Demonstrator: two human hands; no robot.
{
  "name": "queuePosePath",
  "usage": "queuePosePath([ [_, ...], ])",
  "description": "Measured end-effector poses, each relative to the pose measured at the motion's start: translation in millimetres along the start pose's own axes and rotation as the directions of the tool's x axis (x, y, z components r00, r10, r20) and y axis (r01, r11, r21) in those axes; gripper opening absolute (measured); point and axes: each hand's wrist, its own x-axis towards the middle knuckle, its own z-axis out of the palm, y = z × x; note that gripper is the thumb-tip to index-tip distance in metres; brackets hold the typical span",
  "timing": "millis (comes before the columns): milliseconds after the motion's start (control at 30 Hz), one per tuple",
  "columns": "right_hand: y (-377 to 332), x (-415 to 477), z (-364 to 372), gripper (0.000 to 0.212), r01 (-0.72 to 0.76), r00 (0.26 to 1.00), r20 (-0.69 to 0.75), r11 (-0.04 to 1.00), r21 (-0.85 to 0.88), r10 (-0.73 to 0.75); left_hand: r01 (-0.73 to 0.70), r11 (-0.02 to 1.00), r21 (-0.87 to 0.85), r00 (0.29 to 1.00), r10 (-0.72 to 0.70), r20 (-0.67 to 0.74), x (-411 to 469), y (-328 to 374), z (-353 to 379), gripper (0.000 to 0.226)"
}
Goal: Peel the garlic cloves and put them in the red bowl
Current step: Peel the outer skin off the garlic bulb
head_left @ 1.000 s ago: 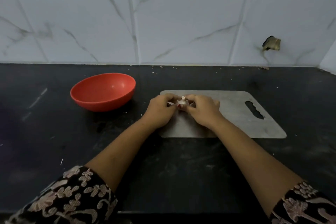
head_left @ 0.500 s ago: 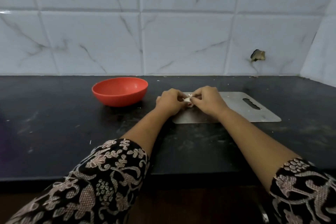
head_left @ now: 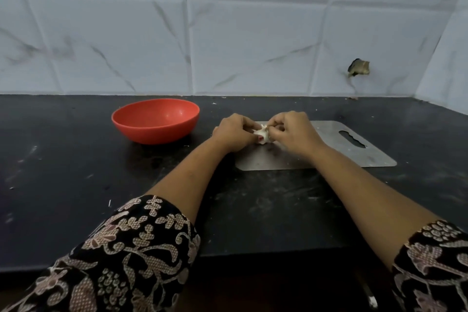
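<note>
Garlic is right between your two hands, over the left end of the board; can't tell if it's touching the board or held just off it. It's a small white lump with papery skin sticking out at the top and a pinkish patch low down; whether that's one clove or a few stuck together, no idea.

Your left hand has its fingers curled round the garlic from the left; your right hand pinches it from the right, fingertips bunched at the skin near the top; so both hands are gripping the same piece, backs of the hands facing you.

The board is flat and grey with a slot handle at its right end; it lies on the black counter, and your right wrist crosses over its front edge. The bowl is red and upright on the counter, just left of your left hand; it's near the board but not touching it. Little white flecks are scattered on the counter, some by the bowl, some along the back edge.

Behind it all is a wall of white marbled tiles; one tile off to the right has a broken hole. Your sleeves are black with a pale floral print.
</note>
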Motion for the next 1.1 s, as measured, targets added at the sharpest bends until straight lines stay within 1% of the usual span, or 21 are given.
queuePosePath([
  [100,-1,0,0,0.015,-0.030,0.999,-0.016,0.998,0.049,0.030,-0.004,1.000,0.020,1.000,0.004,0.013,-3,4,2,0.034],
  [167,-1,-2,-1,0.014,-0.058,0.998,-0.020,0.992,0.112,0.060,-0.031,0.999,0.030,0.999,0.030,0.037,-4,6,4,0.030],
  [233,-1,-4,-3,0.011,-0.052,0.999,0.010,0.988,0.147,0.051,-0.059,0.998,0.014,0.997,0.058,0.055,-7,9,5,0.029],
  [300,-2,-7,-4,0.009,-0.019,0.998,0.063,0.990,0.140,0.010,-0.045,0.998,-0.049,0.997,0.047,0.055,-8,10,3,0.043],
  [333,-2,-7,-4,0.011,-0.001,0.998,0.068,0.991,0.136,-0.008,-0.029,0.996,-0.090,0.998,0.034,0.058,-9,10,3,0.049],
  [400,-1,-5,-3,0.015,0.018,0.999,0.043,0.990,0.140,-0.024,-0.009,0.991,-0.137,0.997,0.019,0.072,-11,10,2,0.054],
  [467,-2,-4,-3,0.015,0.036,0.999,0.028,0.993,0.112,-0.039,0.005,0.990,-0.144,0.997,0.007,0.079,-11,10,2,0.054],
  [633,-7,-6,-2,0.017,0.134,0.991,0.010,0.990,-0.050,-0.134,0.028,0.978,-0.208,0.995,-0.007,0.101,-10,7,1,0.049],
  [700,-7,-7,0,0.019,0.127,0.992,0.002,0.989,-0.070,-0.127,0.023,0.971,-0.240,0.995,0.001,0.098,-10,7,2,0.047],
  [833,-6,-9,3,0.016,0.024,0.999,-0.036,1.000,0.006,-0.024,0.023,0.959,-0.284,0.997,-0.003,0.071,-9,6,5,0.044],
  [933,-5,-8,5,0.011,-0.040,0.997,-0.070,0.996,0.084,0.045,-0.010,0.981,-0.195,0.999,0.020,0.046,-11,9,7,0.038],
  [1000,-2,-8,4,0.009,-0.081,0.995,-0.047,0.981,0.173,0.091,-0.023,0.988,-0.155,0.999,0.027,0.022,-12,11,7,0.035],
  [1067,0,-8,2,0.009,-0.102,0.994,-0.017,0.958,0.267,0.111,-0.024,0.983,-0.184,0.999,0.029,0.023,-10,11,7,0.033],
  [1100,1,-8,0,0.010,-0.086,0.996,-0.005,0.956,0.281,0.091,-0.024,0.977,-0.212,0.999,0.031,0.030,-10,11,7,0.032],
])
